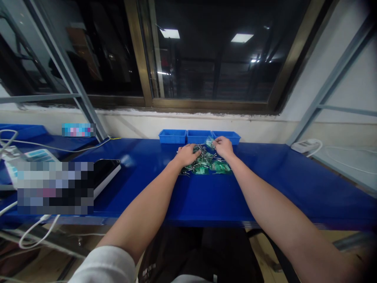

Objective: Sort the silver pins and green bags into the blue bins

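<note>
A heap of small metal pieces that look like screws or pins (203, 151) lies on the blue table, mixed with small clear-and-green plastic packets (200, 169). My left hand (187, 154) rests over the left side of this heap, its fingers spread and its thumb apart. At the far right of the heap, my right hand (224, 147) pinches a small clear plastic packet (209, 142) with pale bits in it. That packet is held up in front of the blue bins. What exactly is inside it is too small to tell.
Three blue bins, left (172, 136), middle (199, 136) and right (228, 137), stand in a row against the wall. A dark-topped white device (107, 169) lies left, partly blurred out. A white power strip (306, 146) sits right. Metal shelf posts (85, 106) flank the table.
</note>
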`<state>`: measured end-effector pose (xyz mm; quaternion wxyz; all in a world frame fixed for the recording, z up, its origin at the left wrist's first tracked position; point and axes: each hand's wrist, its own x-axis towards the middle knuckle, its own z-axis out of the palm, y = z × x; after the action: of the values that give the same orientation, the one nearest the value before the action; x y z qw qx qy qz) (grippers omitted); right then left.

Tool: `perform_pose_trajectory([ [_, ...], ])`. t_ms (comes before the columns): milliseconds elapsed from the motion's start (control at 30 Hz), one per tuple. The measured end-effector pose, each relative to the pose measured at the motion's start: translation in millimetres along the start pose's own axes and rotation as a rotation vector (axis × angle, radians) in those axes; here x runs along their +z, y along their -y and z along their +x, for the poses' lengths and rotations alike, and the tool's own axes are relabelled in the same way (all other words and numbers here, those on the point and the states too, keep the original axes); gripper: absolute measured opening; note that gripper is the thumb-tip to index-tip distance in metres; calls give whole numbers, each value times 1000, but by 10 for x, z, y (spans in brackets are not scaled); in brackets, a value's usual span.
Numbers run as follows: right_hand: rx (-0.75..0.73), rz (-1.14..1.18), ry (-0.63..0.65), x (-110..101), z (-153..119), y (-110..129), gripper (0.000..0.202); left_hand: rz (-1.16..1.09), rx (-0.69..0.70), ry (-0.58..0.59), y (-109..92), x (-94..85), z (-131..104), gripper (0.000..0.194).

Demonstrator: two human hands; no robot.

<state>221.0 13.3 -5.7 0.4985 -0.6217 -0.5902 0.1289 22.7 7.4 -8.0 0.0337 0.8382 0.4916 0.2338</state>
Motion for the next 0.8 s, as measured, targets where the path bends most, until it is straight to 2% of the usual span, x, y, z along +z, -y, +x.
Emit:
perform_pose_trajectory([
  [167, -47, 419, 181, 19, -96, 179, 23, -98, 23, -109, -51, -59, -26, 61],
  [267, -138, 567, 241, 42, -131, 246, 22, -115, 40, -162, -76, -91, -44, 66],
  [400, -232, 593, 210, 46, -137, 269, 11, -100, 45, -193, -83, -106, -49, 67],
  [633, -228, 574, 184, 17, -143, 259, 6, -121, 60, -223, -78, -114, -43, 67],
  [800, -224, 562, 186, 21, -164, 283, 7, -121, 92, -302, -67, -128, -40, 63],
])
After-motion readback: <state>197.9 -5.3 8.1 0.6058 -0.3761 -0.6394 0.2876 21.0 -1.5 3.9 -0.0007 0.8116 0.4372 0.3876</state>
